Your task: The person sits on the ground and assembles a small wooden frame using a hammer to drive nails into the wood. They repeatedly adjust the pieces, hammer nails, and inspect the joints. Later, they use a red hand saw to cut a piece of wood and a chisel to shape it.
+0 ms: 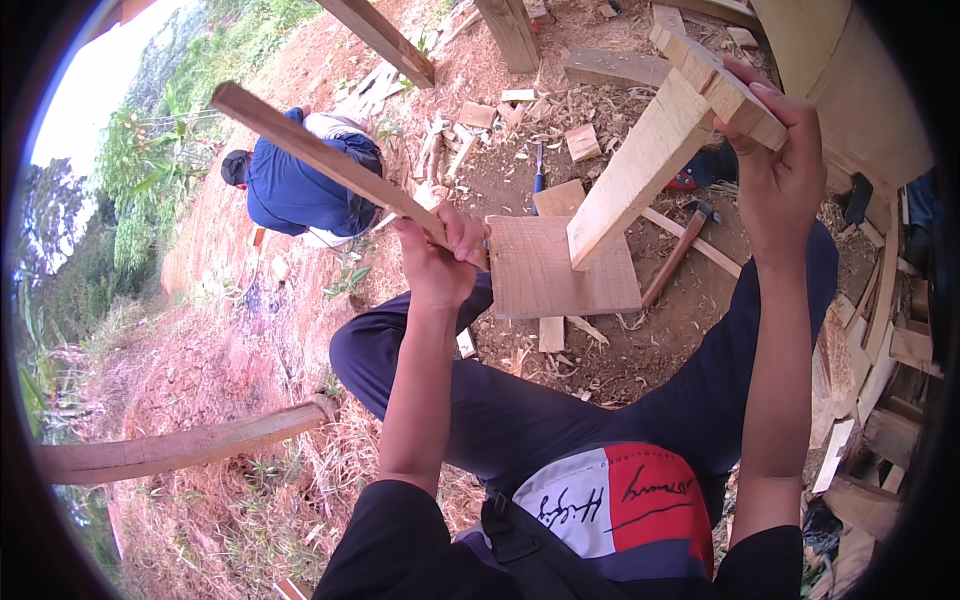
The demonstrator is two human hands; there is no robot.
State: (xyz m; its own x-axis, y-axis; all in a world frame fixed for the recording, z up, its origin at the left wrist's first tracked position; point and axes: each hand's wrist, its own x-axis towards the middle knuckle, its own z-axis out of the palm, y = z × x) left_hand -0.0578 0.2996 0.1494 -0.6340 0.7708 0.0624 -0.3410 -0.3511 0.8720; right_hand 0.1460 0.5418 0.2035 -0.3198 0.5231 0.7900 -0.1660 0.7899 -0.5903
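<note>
far off our left hand [437,262] a person in a blue top [300,180] crouches on the dirt. our left hand is clamped on a long wooden strip [320,158] slanting up and away to its left. just right of it lies a flat board [560,265]. our right hand [775,165] is closed around a joined wooden piece [660,150], its leg reaching down to that board; a hammer [680,250] lies below it. we judge this a fitting step: next calls for lining strip to piece.
</note>
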